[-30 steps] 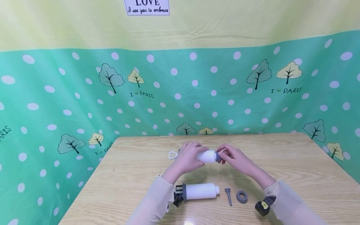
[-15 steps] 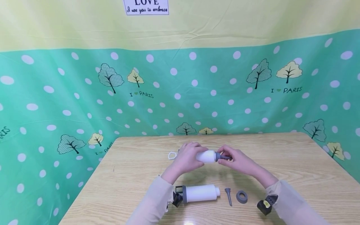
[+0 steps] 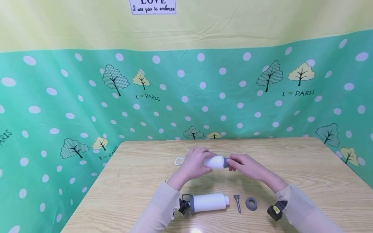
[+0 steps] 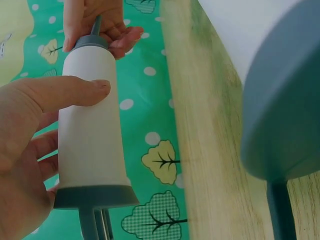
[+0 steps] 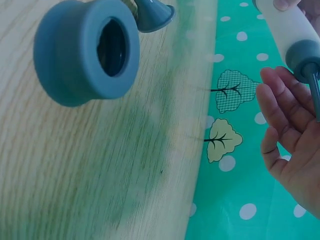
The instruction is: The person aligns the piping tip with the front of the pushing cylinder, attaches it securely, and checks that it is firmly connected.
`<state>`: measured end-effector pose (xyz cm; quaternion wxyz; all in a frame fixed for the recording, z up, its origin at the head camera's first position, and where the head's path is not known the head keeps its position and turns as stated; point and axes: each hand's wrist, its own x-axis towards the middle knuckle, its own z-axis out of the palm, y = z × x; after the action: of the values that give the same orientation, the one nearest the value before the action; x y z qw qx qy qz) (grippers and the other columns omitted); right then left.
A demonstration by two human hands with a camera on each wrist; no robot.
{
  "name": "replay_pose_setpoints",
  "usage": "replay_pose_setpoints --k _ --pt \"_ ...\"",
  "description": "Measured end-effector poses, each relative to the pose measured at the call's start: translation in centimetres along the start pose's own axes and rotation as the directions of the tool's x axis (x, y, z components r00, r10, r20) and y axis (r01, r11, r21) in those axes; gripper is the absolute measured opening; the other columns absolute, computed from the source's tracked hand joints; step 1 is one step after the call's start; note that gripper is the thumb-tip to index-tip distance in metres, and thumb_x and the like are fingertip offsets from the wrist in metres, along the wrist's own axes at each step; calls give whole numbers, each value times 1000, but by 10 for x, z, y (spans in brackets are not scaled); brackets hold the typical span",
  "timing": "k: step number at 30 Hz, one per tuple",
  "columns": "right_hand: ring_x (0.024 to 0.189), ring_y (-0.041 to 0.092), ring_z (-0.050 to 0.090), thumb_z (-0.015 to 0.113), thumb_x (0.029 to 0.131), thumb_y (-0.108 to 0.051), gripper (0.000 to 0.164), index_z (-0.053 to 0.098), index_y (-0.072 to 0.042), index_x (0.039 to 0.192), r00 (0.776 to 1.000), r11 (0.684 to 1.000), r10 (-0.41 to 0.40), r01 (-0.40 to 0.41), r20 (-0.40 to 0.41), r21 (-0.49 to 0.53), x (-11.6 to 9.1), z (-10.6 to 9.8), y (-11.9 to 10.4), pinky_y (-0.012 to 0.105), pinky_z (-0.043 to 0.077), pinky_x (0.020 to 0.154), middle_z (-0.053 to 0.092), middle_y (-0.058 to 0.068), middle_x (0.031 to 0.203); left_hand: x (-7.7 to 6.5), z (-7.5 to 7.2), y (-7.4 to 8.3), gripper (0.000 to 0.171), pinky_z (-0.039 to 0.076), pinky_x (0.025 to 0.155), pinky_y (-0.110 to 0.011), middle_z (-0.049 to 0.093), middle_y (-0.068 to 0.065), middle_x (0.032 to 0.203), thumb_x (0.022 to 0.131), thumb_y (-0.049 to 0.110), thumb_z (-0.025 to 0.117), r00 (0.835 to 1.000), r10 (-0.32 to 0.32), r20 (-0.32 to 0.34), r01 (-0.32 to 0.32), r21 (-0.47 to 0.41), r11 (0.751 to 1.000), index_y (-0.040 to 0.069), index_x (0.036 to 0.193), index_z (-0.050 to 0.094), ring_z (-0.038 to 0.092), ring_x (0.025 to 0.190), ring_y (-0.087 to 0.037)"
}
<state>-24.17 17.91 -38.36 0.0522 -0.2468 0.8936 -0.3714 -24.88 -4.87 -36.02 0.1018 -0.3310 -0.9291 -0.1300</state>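
A green and yellow cloth (image 3: 186,74) hangs behind a wooden table (image 3: 145,174). The left hand (image 3: 194,164) is wrapped around a white tube (image 4: 90,135), up above the table. A second tube (image 3: 209,203) lies closer to the person. The right hand (image 3: 246,165) seems to pinch the gray cap (image 4: 91,41) on the tube's end. It looks like a turning step, on or off I can't tell; next probably needs the tube kept still. A gray ring (image 3: 247,204) and gray nozzle (image 3: 238,203) lie side by side.
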Motion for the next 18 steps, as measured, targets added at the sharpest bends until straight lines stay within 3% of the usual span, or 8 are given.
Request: replay_pose_setpoints --k 5,8,13,18 --pt "75 19 56 36 97 -39 38 61 -11 88 1000 1000 1 -1 3 -13 0 0 0 27 44 64 63 5 80 0 0 0 50 36 98 -40 62 3 110 69 27 76 1000 3 3 -3 7 1000 24 117 62 54 103 -15" --pt "77 19 57 39 96 -38 35 61 -11 94 1000 1000 -3 3 -25 -10 0 0 -1 26 45 64 62 3 82 0 0 -1 50 35 98 -41 62 3 111 69 27 76 1000 3 6 -3 -2 1000 24 117 62 54 104 -15" --pt "87 17 57 58 87 -33 37 57 -9 115 991 998 -62 65 -119 15 -1 2 0 27 47 73 62 0 98 0 1 -5 52 37 96 -38 62 3 113 68 28 76 1000 2 -2 -2 -13 1000 23 117 61 54 105 -15" --pt "92 15 58 71 77 -28 44 57 -11 114 965 986 -166 166 -202 -13 1 7 4 32 47 81 61 -2 107 0 1 -8 52 39 92 -36 62 3 113 68 27 77 1000 -6 -6 6 -16 1000 23 118 61 54 105 -15"
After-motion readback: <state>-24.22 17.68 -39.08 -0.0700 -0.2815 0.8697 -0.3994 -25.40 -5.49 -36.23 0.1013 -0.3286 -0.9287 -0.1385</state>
